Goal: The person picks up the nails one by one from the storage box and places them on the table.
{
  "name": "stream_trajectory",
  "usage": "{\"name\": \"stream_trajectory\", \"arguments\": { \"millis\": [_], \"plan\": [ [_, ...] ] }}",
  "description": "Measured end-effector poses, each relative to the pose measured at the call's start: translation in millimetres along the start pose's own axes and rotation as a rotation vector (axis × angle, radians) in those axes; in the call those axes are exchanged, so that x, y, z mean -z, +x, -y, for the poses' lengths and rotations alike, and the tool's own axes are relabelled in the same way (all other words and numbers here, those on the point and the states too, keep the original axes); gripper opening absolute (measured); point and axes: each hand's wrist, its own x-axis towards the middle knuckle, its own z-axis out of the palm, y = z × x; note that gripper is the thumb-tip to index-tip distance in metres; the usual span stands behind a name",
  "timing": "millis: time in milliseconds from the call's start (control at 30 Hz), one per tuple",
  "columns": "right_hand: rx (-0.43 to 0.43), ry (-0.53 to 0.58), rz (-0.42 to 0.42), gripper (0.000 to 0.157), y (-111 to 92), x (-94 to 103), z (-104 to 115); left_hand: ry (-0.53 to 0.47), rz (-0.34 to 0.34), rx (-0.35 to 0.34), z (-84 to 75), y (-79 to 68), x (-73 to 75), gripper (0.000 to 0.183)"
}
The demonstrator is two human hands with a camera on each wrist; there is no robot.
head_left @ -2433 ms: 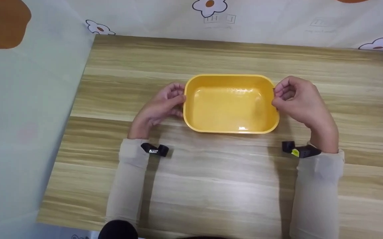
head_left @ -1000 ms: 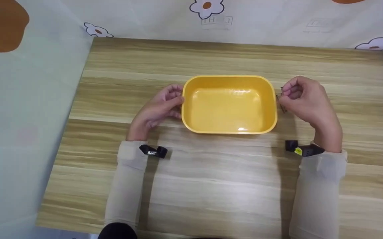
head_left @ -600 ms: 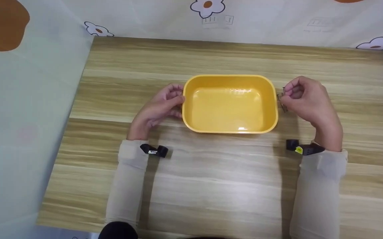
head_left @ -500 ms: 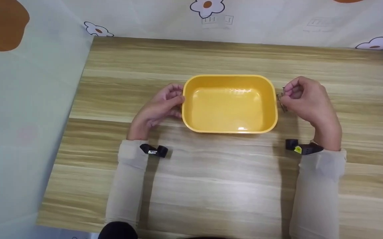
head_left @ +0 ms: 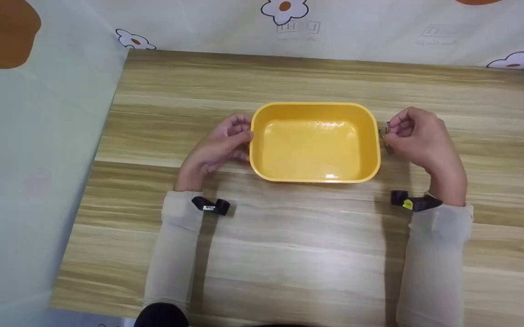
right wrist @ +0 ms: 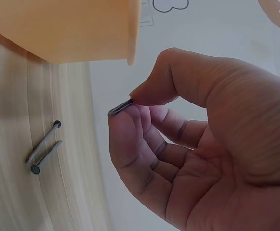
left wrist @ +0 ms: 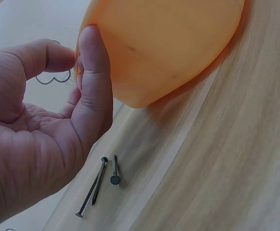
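My left hand (head_left: 219,145) pinches the left wall of a yellow rectangular tub (head_left: 314,150), thumb near the rim, as the left wrist view also shows. Just right of the tub, my right hand (head_left: 421,136) pinches a short dark metal nail (right wrist: 120,107) between thumb and forefinger, with its other fingers curled. Below that hand, two more nails (right wrist: 44,142) lie on the table by the tub's right side. In the left wrist view, several steel nails, among them one with a broad head (left wrist: 115,179), lie on the table beneath my left hand; the head view hides these.
The tub stands on a wood-grain table (head_left: 289,254), and nothing lies on its visible floor. A pale curtain (head_left: 207,27) with flower prints borders the table at the back and left. Small black wrist cameras (head_left: 212,205) sit on both cuffs.
My right hand has moved slightly right, from the tub's right rim to a small gap away, and nails beside the tub have come into sight. My left hand stays on the tub.
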Motion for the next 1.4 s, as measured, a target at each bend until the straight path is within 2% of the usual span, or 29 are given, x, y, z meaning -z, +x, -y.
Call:
{"name": "stream_trajectory", "arguments": {
  "millis": [467, 1000, 1400],
  "plan": [
    [-0.015, -0.057, 0.048, 0.024, 3, -1.0, -6, -0.005, -0.006, 0.004, -0.4, -0.8, 0.0, 0.038],
    [-0.010, -0.110, 0.029, 0.021, 4, -1.6, -14, 0.012, -0.010, 0.004, -0.9, -1.1, 0.2, 0.037],
    [-0.073, -0.164, 0.047, 0.026, 7, -2.5, -19, 0.000, -0.004, 0.008, -0.5, -0.7, 0.3, 0.039]
  ]
}}
